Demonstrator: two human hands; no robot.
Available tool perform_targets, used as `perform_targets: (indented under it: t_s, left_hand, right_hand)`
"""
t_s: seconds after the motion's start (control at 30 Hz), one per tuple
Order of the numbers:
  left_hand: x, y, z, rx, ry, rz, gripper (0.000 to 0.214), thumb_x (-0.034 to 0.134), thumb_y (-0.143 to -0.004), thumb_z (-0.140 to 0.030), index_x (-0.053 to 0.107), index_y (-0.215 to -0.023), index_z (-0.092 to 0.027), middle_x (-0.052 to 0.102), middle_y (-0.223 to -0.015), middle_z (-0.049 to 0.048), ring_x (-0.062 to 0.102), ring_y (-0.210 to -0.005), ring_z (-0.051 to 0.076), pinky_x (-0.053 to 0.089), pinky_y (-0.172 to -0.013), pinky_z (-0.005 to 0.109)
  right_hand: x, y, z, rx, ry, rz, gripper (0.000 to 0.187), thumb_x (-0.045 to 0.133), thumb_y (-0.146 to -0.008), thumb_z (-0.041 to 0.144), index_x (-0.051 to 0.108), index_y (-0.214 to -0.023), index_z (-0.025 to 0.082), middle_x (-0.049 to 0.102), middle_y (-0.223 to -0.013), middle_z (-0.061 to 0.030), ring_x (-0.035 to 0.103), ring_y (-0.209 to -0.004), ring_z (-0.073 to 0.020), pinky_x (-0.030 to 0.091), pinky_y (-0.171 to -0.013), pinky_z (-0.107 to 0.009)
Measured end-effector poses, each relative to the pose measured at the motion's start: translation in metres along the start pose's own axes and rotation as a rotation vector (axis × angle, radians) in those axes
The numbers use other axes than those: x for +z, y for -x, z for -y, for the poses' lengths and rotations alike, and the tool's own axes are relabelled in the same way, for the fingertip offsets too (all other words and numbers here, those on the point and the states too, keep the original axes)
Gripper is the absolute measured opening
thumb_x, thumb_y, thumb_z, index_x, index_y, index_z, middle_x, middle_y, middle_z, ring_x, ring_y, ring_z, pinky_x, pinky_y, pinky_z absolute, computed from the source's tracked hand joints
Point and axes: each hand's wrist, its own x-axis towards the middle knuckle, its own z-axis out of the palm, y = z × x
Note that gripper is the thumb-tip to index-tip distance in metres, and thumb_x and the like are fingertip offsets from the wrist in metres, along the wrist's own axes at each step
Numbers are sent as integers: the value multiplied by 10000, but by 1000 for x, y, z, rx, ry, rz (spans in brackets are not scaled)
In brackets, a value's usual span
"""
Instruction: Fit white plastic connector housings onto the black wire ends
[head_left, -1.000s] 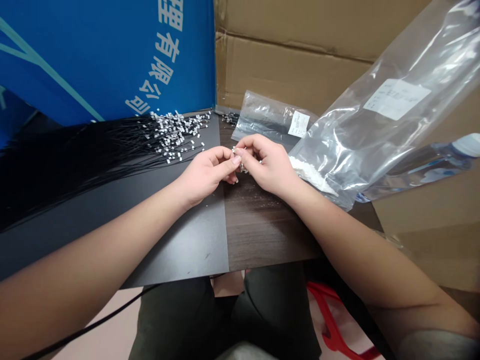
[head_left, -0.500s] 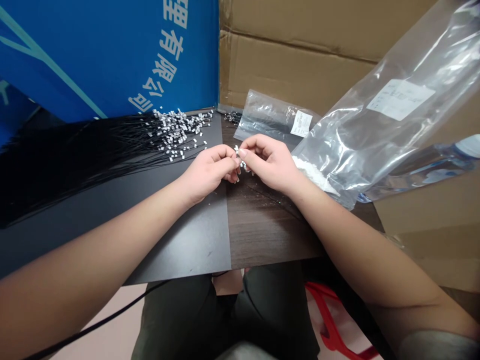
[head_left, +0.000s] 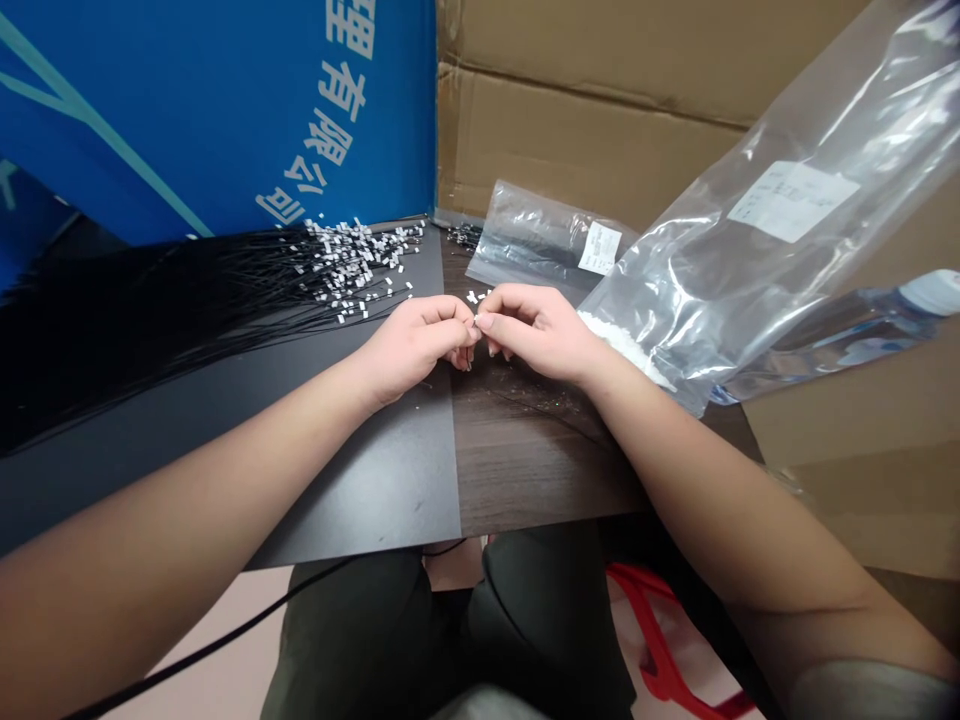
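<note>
My left hand and my right hand meet over the table, fingertips together. Between those fingertips is a tiny white piece, mostly hidden by my fingers. Just beyond them lie a few loose white bits on the wood-grain surface. To the left of my left hand spreads a large mass of thin black wires, their ends tipped with small white pieces. My right hand is nearest a big clear plastic bag holding white granular pieces.
A smaller labelled plastic bag lies at the table's back edge. Behind stand a blue printed board and cardboard. A plastic bottle lies right. A black cable and red chair frame are below the table edge.
My hands have drawn closer, with fingertips now pressed together around the small white piece. The loose white bits now show just beyond my fingers. The bags and wires stay in place.
</note>
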Motion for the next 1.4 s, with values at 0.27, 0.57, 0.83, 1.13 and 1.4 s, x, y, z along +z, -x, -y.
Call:
perform_targets:
  t_s: [0.27, 0.57, 0.83, 1.13, 1.4]
  left_hand:
    - [0, 0, 1, 11, -23, 1, 48, 709, -760, -195, 692, -723, -169, 691, -647, 23, 617, -615, 136, 493, -639, 271]
    - [2, -2, 5, 51, -24, -117, 102, 761, -855, -243, 694, -856, -167, 676, -704, 3, 631, -620, 116, 507, -631, 249]
    - [0, -1, 4, 87, -85, -108, 124, 756, -887, -275, 693, -869, -170, 685, -714, 11, 633, -636, 122, 507, -650, 262]
    - [1, -1, 5, 53, -88, -67, 75, 709, -876, -221, 662, -854, -166, 671, -710, 3, 651, -641, 125, 509, -652, 259]
    - [3, 1, 1, 13, 6, -57, 42, 697, -854, -155, 655, -849, -152, 664, -724, -2, 658, -635, 109, 498, -629, 232]
  right_hand:
    - [-2, -2, 2, 24, -33, 1, 171, 673, -938, 300, 702, -809, 192, 650, -659, 23, 557, -601, -123, 432, -582, -272]
    - [-2, -4, -2, 20, 20, -92, 159, 653, -938, 280, 681, -803, 200, 634, -651, 31, 529, -586, -123, 416, -574, -283]
    - [-2, -4, -3, 21, 45, -129, 199, 661, -934, 278, 665, -751, 201, 623, -656, 28, 521, -614, -127, 402, -591, -294]
    - [-1, -5, 1, 117, -79, -107, 161, 634, -892, 192, 656, -733, 195, 588, -579, 42, 498, -543, -103, 393, -550, -268]
    - [-1, -6, 0, 166, -158, -101, 154, 615, -864, 169, 653, -717, 197, 599, -575, 33, 492, -516, -94, 397, -520, -254]
